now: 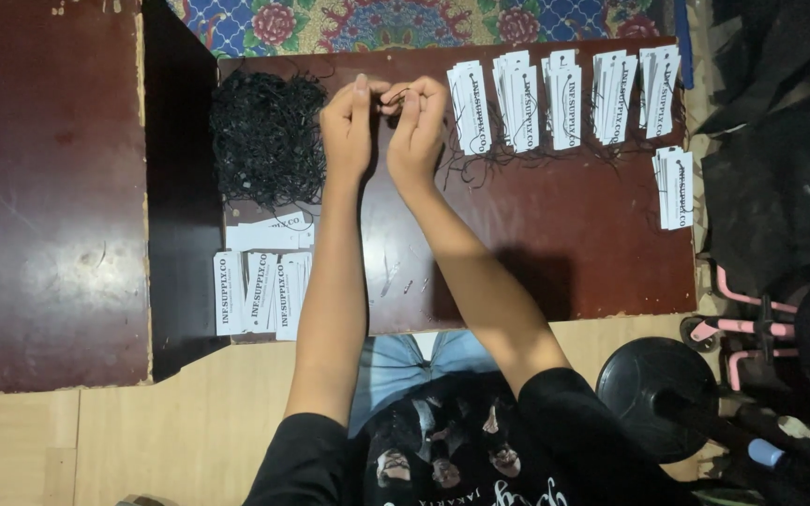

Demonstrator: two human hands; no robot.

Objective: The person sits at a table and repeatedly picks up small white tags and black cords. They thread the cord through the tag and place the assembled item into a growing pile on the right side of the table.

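Wearer: seated at the near edge, black printed top and blue jeans, both forearms reaching forward over the tabletop point(536, 253).
Tabletop: dark red-brown, low, set on a pale wood floor point(189, 431).
Near-left stack: white paper tags point(260, 286) with black print, lying in overlapping rows at the tabletop's near-left corner; no strings visible on them.
Left hand point(347, 126): raised above the tabletop's middle, fingers point(360, 89) together, pinched at the tips.
Right hand point(416, 131): just beside the left hand, fingers point(396, 94) curled and closed on a thin black string loop point(397, 94); the loop sits between the two hands' fingertips.
String pile point(267, 136): a loose tangle of black strings, left of the hands, near the far edge.
Strung tags point(564, 98): five white bundles in a row along the far edge, right of the hands, black strings trailing from them toward the wearer.
Separate bundle point(674, 187): one more white tag bundle near the right edge.
Far background: floral patterned cloth point(377, 23) beyond the tabletop.
Right side: black round base point(658, 394) and pink tubular frame point(780, 328) on the floor.
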